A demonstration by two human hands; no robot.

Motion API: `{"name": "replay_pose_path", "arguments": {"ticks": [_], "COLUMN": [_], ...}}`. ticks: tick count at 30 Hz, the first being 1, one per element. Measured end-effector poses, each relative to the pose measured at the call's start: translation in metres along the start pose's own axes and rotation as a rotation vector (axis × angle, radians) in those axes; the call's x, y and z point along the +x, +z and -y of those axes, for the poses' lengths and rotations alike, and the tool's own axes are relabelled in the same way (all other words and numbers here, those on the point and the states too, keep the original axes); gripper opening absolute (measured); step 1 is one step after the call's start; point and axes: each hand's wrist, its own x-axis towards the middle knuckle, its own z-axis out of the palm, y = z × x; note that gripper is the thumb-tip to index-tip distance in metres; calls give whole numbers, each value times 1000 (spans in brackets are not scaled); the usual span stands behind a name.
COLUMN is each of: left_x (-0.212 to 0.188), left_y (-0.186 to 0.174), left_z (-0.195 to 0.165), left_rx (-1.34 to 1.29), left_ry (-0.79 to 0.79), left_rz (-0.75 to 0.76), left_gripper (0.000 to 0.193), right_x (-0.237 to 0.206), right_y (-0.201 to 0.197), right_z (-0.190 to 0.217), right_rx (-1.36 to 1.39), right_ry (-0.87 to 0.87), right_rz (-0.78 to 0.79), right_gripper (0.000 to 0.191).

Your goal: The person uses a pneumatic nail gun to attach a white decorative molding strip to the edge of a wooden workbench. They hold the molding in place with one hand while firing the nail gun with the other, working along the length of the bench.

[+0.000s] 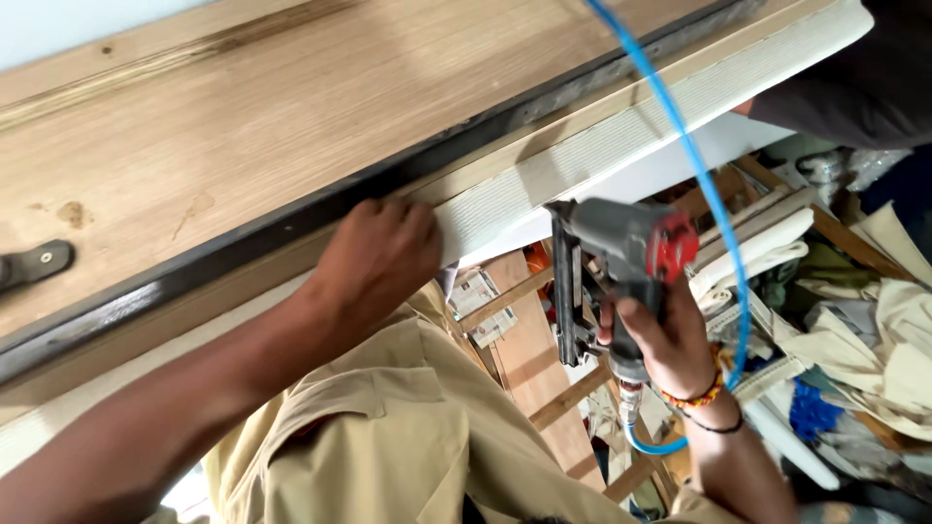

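My left hand (374, 257) presses flat against the near end of a long white ribbed trim strip (602, 146), which lies along the dark edge (243, 243) of a wooden panel (243, 107). My right hand (660, 335) grips the handle of a grey pneumatic nail gun (612, 247) with a red cap. The tool hangs just below the strip, its black magazine pointing down, and does not touch the strip. A blue air hose (701, 180) runs from the tool's base, loops up past my wrist and leaves at the top.
Another person's dark sleeve (845, 87) is at the strip's far end, top right. Below lie wooden slats (544, 359), cloth and mixed clutter (864, 330). A black metal bracket (34, 264) sits on the panel at left.
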Motion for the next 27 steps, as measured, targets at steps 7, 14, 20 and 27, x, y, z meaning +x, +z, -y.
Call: {"name": "replay_pose_path", "arguments": {"ticks": [7,14,20,27], "left_x": [-93,-109,-112,-102], "left_y": [-8,29,46,41], "left_z": [-44,-66,-71,-72], "left_rx": [24,471,637,628], "left_ry": [-300,-383,-366,-393], "left_rz": [-511,-471,-504,-548], "left_gripper": [45,49,53,51], "right_x": [-15,99,181,202], "right_y": [-42,-20,6,23], "right_z": [-124,-278,-304,-298], "right_rx": [-23,-621,-719,-712], "right_ry": [31,-171,-547,-489], "right_rz": [51,-92,-363,-536], "right_gripper": [50,54,46,52]}}
